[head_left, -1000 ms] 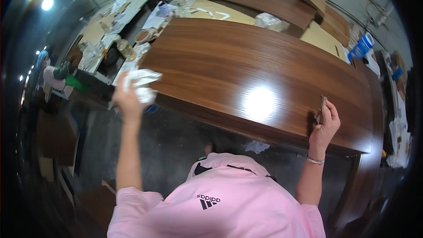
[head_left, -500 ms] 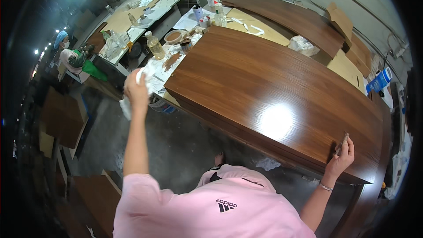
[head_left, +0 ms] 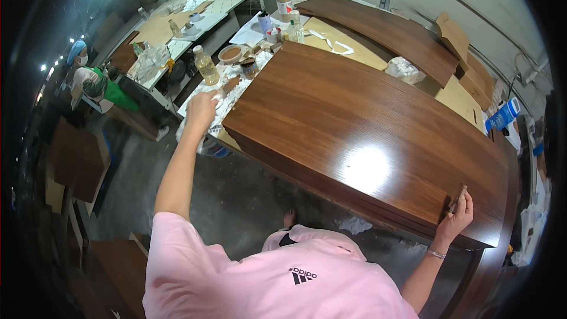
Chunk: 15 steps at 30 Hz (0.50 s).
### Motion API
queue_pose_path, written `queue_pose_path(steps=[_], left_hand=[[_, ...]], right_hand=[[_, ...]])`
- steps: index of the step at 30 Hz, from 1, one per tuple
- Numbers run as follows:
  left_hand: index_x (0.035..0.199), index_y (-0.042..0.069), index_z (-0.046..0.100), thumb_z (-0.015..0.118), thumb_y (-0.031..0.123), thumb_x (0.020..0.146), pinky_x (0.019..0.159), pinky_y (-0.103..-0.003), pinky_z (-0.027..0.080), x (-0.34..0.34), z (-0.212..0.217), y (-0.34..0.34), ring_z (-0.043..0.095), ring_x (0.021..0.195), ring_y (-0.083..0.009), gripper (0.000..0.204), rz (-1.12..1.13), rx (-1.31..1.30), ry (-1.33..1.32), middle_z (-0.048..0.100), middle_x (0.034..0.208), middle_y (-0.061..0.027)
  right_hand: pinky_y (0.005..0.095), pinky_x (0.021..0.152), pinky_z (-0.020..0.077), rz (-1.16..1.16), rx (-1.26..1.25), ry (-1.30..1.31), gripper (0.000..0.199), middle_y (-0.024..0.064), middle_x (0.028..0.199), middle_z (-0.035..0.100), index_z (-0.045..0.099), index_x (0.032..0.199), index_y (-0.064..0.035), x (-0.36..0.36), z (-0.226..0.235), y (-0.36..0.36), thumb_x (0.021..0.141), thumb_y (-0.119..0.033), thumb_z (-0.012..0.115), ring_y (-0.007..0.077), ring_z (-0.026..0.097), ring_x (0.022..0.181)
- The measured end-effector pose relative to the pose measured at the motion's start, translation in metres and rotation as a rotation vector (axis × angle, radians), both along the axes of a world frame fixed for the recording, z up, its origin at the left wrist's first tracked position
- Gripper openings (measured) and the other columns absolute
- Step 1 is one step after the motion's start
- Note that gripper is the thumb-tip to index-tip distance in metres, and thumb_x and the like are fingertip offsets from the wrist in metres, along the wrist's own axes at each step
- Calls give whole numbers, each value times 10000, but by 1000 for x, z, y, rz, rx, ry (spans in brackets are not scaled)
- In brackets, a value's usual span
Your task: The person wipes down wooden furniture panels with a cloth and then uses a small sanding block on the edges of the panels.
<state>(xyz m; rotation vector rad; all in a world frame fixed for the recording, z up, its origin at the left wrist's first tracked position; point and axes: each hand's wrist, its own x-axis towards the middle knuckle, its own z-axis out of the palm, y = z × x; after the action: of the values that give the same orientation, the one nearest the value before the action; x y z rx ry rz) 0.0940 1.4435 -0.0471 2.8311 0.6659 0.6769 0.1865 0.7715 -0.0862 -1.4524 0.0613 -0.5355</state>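
At the left end of the dark brown wooden panel (head_left: 354, 118), my left hand (head_left: 202, 111) is closed on a crumpled white cloth (head_left: 218, 98), mostly hidden by the fingers. It hovers by the edge of a messy white work surface (head_left: 208, 87) with a brown patch (head_left: 231, 86) on it. Over the panel's right end, my right hand (head_left: 456, 220) pinches a small, thin brown tool (head_left: 463, 190), its tip pointing up and away; its exact kind is too small to make out.
Beyond my left hand stand a clear bottle (head_left: 206, 66), a tub of brown paste (head_left: 230, 54) and a dark open can (head_left: 249, 67). Another brown panel (head_left: 384, 26) lies behind. A blue container (head_left: 503, 115) is at far right. A person in a green apron (head_left: 112, 91) stands far left.
My left hand has moved right and slightly down with the white cloth, nearer the work surface. The right hand stays almost where it was. The person at far left has shifted posture.
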Motion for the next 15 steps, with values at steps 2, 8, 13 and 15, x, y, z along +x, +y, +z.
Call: queue_pose_path(steps=[2,8,13,15], left_hand=[[1143,81,696,662,49,845,796,-474,507,4,2,-26,632,897,-404,302,-47,77,-249,668,934,-197],[1007,96,669,740,88,749,911,-461,472,-8,-4,-178,608,1069,-328,268,-723,204,-274,660,1076,-113],[859,18,700,705,47,782,830,-436,478,-36,-6,-32,614,929,-341,83,-115,98,-175,650,1008,-135],[929,31,722,715,61,785,845,-425,472,-38,-16,-67,608,972,-324,147,-169,145,-274,638,1034,-130]], right_hand=[[195,552,359,-7,1,9,185,-2,814,593,669,1106,22,-1,-4,3,973,-77,587,55,498,660],[186,550,361,-30,-15,17,183,2,820,597,670,1101,19,-1,-1,-2,972,-82,588,53,506,666],[183,533,356,-41,0,-2,188,4,816,603,662,1110,18,-1,-3,0,969,-94,606,49,511,660],[183,551,364,-36,0,28,203,-1,819,603,654,1118,19,0,0,1,976,-115,599,47,515,669]])
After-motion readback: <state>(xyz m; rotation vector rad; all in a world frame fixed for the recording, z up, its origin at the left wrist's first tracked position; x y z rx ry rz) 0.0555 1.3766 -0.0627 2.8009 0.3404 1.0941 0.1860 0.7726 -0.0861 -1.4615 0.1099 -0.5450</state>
